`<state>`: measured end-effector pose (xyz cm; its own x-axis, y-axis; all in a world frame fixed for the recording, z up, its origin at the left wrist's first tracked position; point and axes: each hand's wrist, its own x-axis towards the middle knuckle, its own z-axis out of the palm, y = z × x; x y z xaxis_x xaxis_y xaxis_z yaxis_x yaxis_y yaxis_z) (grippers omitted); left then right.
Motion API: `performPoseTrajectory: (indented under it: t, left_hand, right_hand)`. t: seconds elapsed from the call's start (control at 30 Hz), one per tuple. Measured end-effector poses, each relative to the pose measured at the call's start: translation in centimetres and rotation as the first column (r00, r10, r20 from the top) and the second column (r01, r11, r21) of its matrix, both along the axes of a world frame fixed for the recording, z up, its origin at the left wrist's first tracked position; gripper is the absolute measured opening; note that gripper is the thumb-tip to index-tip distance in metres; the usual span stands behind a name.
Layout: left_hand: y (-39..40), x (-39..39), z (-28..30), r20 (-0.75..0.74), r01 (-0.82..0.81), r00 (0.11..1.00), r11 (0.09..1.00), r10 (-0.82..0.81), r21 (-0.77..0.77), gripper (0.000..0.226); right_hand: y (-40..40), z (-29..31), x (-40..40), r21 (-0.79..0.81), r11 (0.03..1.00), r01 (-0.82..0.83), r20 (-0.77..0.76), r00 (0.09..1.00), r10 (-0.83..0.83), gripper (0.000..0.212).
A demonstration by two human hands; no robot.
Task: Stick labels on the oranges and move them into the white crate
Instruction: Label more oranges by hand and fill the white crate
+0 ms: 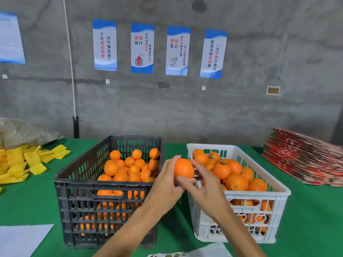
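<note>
Both hands hold one orange (183, 168) in the air between the two crates. My left hand (167, 179) grips it from the left and below. My right hand (206, 184) touches its right side with fingers spread and its thumb under the fruit. The black crate (104, 184) on the left is full of oranges (130, 167). To the right, the white crate (259, 197) holds several oranges, some showing small round labels (211, 156). A label sheet (167, 255) lies at the bottom edge.
A green cloth covers the table (37, 197). Yellow foam sleeves (27, 162) are piled at the left, beside a grey sack (24, 131). Red flattened cartons (306, 156) are stacked at the right. White paper (20, 238) lies at the near left.
</note>
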<state>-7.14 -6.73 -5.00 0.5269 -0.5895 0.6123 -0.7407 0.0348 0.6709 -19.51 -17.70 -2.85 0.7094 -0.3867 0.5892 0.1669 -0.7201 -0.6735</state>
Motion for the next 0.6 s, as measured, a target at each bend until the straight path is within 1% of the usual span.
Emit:
performPoseTrajectory:
  t: [0.03, 0.07, 0.1, 0.13, 0.2, 0.23, 0.3, 0.37, 0.43, 0.53, 0.6]
  left_hand:
    - [-1.1, 0.4, 1.3, 0.055, -0.022, 0.998, 1.0, 0.022, 0.013, 0.078]
    - [-2.3, 0.9, 2.6, 0.105, -0.038, 0.994, 0.998, 0.034, 0.041, 0.077]
    - [-3.5, 1.4, 3.7, 0.138, -0.044, 0.99, 0.996, 0.032, 0.082, 0.077]
    - [-4.8, 2.0, 4.7, 0.162, -0.044, 0.987, 0.99, 0.022, 0.13, 0.08]
    - [-6.8, 3.6, 6.6, 0.226, -0.063, 0.974, 0.971, 0.01, 0.229, 0.081]
    - [-7.5, 4.7, 7.4, 0.263, -0.095, 0.965, 0.958, 0.022, 0.27, 0.079]
    - [-8.4, 7.6, 8.6, 0.305, -0.192, 0.949, 0.921, 0.085, 0.34, 0.074]
    - [-8.5, 11.2, 9.3, 0.325, -0.295, 0.93, 0.875, 0.17, 0.385, 0.069]
    - [-8.0, 15.0, 9.5, 0.339, -0.363, 0.912, 0.841, 0.232, 0.4, 0.061]
    - [-6.4, 20.8, 8.7, 0.325, -0.433, 0.894, 0.781, 0.308, 0.45, 0.053]
    - [-5.3, 24.3, 7.2, 0.297, -0.451, 0.892, 0.721, 0.342, 0.526, 0.054]
  right_hand:
    - [-0.5, 1.0, 0.5, 0.007, 0.999, 0.034, -0.014, 0.999, -0.034, 0.071]
    - [-1.3, 2.0, 1.0, -0.003, 0.996, 0.089, -0.013, 0.996, -0.089, 0.072]
    - [-2.3, 3.0, 1.5, -0.045, 0.985, 0.168, -0.011, 0.986, -0.168, 0.072]
    - [-3.6, 3.9, 2.0, -0.123, 0.957, 0.262, -0.016, 0.964, -0.266, 0.073]
    - [-6.9, 5.0, 3.2, -0.269, 0.869, 0.415, -0.029, 0.899, -0.438, 0.074]
    - [-8.9, 5.2, 3.7, -0.291, 0.838, 0.463, -0.05, 0.867, -0.496, 0.072]
    - [-13.0, 5.3, 4.5, -0.275, 0.814, 0.511, -0.126, 0.821, -0.557, 0.069]
    - [-16.5, 5.1, 5.1, -0.253, 0.825, 0.506, -0.199, 0.807, -0.556, 0.062]
    - [-18.5, 4.9, 6.3, -0.233, 0.846, 0.479, -0.229, 0.818, -0.527, 0.053]
    - [-17.9, 5.4, 10.2, -0.127, 0.905, 0.406, -0.196, 0.884, -0.424, 0.049]
    - [-15.8, 5.3, 14.0, -0.118, 0.954, 0.277, -0.178, 0.939, -0.295, 0.044]
